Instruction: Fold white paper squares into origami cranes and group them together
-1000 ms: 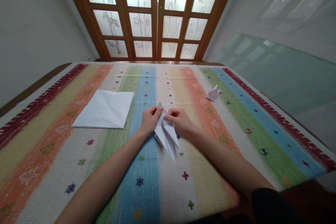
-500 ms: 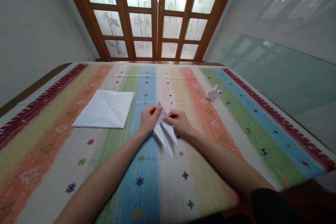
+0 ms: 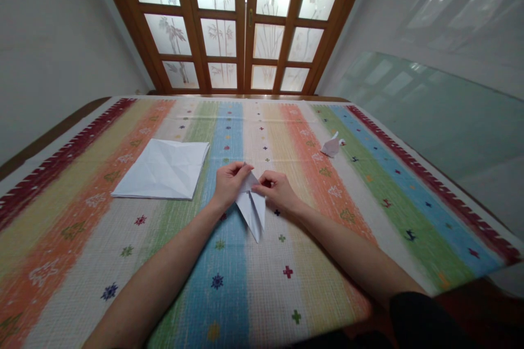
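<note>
Between my two hands is a piece of white folded paper (image 3: 252,212), narrow and pointed, its long tips hanging toward me. My left hand (image 3: 230,185) pinches its upper left edge between thumb and fingers. On the opposite edge, my right hand (image 3: 277,190) grips it with thumb and forefinger. A dark slit runs between the paper's two lower flaps. The fingers partly cover its top.
A stack of white paper sheets (image 3: 164,169) lies to the left. A small folded paper bird (image 3: 331,145) stands toward the right. Beneath everything is a striped tablecloth (image 3: 262,294). Wooden doors with glass panes (image 3: 244,24) rise beyond the table.
The folded paper's lower tips have swung left and drawn closer together. My left hand has shifted slightly left; my right hand has barely moved.
</note>
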A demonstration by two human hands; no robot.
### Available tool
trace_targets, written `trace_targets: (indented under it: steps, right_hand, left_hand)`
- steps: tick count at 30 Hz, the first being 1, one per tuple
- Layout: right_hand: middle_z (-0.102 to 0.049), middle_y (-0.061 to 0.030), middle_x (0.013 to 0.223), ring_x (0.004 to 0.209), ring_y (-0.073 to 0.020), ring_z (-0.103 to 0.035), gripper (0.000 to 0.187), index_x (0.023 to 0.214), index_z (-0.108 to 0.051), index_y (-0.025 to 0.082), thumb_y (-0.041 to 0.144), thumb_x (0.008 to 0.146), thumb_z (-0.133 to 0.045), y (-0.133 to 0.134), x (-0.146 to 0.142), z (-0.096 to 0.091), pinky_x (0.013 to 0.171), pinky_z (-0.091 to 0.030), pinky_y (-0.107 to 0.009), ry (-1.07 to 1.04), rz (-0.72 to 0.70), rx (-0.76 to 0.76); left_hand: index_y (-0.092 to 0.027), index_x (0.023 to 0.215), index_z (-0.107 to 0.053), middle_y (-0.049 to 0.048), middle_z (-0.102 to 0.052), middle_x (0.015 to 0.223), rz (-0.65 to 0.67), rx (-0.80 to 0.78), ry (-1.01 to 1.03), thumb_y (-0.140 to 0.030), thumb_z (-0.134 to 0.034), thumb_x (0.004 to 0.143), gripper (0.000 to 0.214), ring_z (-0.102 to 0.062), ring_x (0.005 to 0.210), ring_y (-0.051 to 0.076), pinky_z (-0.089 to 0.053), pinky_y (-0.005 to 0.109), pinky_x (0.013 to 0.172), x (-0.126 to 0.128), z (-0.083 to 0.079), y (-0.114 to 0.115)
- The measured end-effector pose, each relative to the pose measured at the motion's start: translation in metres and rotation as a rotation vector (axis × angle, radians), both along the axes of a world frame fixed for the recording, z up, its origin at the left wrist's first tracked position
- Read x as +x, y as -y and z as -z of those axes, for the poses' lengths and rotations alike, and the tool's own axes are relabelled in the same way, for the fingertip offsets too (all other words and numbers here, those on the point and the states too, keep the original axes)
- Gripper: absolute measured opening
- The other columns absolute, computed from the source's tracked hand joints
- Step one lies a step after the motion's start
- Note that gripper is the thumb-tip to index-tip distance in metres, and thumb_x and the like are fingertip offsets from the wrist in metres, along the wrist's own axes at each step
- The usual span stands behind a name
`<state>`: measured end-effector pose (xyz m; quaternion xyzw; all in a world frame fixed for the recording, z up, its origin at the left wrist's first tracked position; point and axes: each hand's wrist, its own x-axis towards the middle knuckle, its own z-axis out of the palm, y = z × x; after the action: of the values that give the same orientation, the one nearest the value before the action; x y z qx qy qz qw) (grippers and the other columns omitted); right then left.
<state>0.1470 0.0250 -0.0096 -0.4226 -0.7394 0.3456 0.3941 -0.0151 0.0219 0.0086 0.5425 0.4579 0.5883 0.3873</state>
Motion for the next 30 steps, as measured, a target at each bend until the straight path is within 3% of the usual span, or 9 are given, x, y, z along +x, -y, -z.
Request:
trace_targets:
  steps: [7, 10, 13, 15, 17, 21, 24, 26, 30]
  right_hand:
    - [-0.057, 0.0018, 0.063, 0.060, -0.0103, -0.049, 0.018, 0.063, -0.060, 0.017, 0.019, 0.079, -0.068, -0.002, 0.008, 0.003, 0.059, -0.037, -0.023, 0.130, -0.052, 0.211]
    - [-0.061, -0.0015, 0.069, 0.067, -0.0134, -0.055, 0.013, 0.068, -0.063, 0.018, 0.016, 0.081, -0.064, -0.005, 0.015, 0.007, 0.064, -0.041, -0.025, 0.236, -0.092, 0.363]
    - [-0.067, -0.0045, 0.075, 0.074, -0.0158, -0.059, 0.014, 0.077, -0.067, 0.018, 0.011, 0.084, -0.057, -0.008, 0.023, 0.012, 0.070, -0.044, -0.027, 0.356, -0.176, 0.515]
    - [-0.071, -0.0055, 0.081, 0.076, -0.0160, -0.061, 0.018, 0.084, -0.069, 0.018, 0.010, 0.087, -0.054, -0.009, 0.028, 0.014, 0.072, -0.046, -0.028, 0.436, -0.238, 0.597]
    - [-0.073, -0.0056, 0.086, 0.076, -0.0162, -0.063, 0.019, 0.091, -0.070, 0.019, 0.013, 0.091, -0.052, -0.007, 0.032, 0.015, 0.073, -0.048, -0.028, 0.517, -0.292, 0.670]
    - [-0.074, -0.0080, 0.096, 0.085, -0.0183, -0.068, 0.021, 0.100, -0.070, 0.017, 0.017, 0.094, -0.050, 0.001, 0.041, 0.012, 0.077, -0.051, -0.031, 0.633, -0.365, 0.802]
    - [-0.073, -0.0102, 0.107, 0.097, -0.0189, -0.068, 0.025, 0.106, -0.069, 0.015, 0.014, 0.095, -0.047, 0.009, 0.047, 0.012, 0.083, -0.053, -0.032, 0.662, -0.365, 0.814]
    - [-0.072, -0.0114, 0.111, 0.102, -0.0196, -0.067, 0.027, 0.108, -0.068, 0.014, 0.013, 0.094, -0.045, 0.015, 0.048, 0.011, 0.086, -0.053, -0.033, 0.668, -0.341, 0.788]
    - [-0.071, -0.0141, 0.114, 0.107, -0.0227, -0.066, 0.028, 0.109, -0.067, 0.012, 0.013, 0.091, -0.046, 0.030, 0.045, 0.006, 0.090, -0.052, -0.038, 0.678, -0.304, 0.701]
  left_hand:
    - [-0.016, 0.069, -0.072, 0.0036, -0.070, 0.067, 0.053, 0.028, -0.087, -0.043, -0.063, 0.078, 0.030, -0.060, 0.065, 0.015, -0.046, 0.028, 0.066, -0.003, -0.004, 0.004]
    - [-0.016, 0.069, -0.072, 0.0064, -0.071, 0.070, 0.189, 0.008, -0.054, -0.053, -0.055, 0.083, 0.043, -0.062, 0.067, 0.017, -0.048, 0.031, 0.069, -0.006, -0.002, 0.004]
    - [-0.015, 0.076, -0.072, 0.0108, -0.073, 0.079, 0.389, -0.073, -0.013, -0.062, -0.033, 0.090, 0.064, -0.065, 0.071, 0.020, -0.050, 0.034, 0.071, -0.012, 0.004, 0.000]
    - [-0.015, 0.077, -0.072, 0.0103, -0.072, 0.078, 0.430, -0.114, -0.177, -0.059, -0.034, 0.091, 0.060, -0.065, 0.073, 0.020, -0.050, 0.034, 0.072, -0.016, 0.009, -0.002]
    - [-0.016, 0.078, -0.071, 0.0076, -0.072, 0.078, 0.432, -0.082, -0.417, -0.050, -0.046, 0.090, 0.044, -0.065, 0.074, 0.019, -0.049, 0.033, 0.073, -0.019, 0.013, -0.003]
    - [-0.018, 0.093, -0.070, 0.0065, -0.071, 0.101, 0.517, 0.141, -0.789, -0.038, -0.056, 0.088, 0.025, -0.063, 0.095, 0.020, -0.047, 0.033, 0.089, -0.021, 0.017, 0.002]
    - [-0.018, 0.118, -0.063, 0.0101, -0.061, 0.128, 0.486, 0.245, -1.109, -0.042, -0.053, 0.090, 0.038, -0.054, 0.118, 0.025, -0.040, 0.039, 0.102, -0.021, 0.018, 0.014]
    - [-0.017, 0.136, -0.050, 0.0130, -0.050, 0.143, 0.450, 0.247, -1.300, -0.050, -0.049, 0.091, 0.055, -0.042, 0.133, 0.030, -0.032, 0.045, 0.109, -0.020, 0.020, 0.024]
    - [-0.010, 0.147, -0.031, 0.0213, -0.030, 0.154, 0.426, 0.206, -1.462, -0.074, -0.040, 0.083, 0.092, -0.022, 0.144, 0.037, -0.013, 0.058, 0.114, -0.015, 0.025, 0.038]
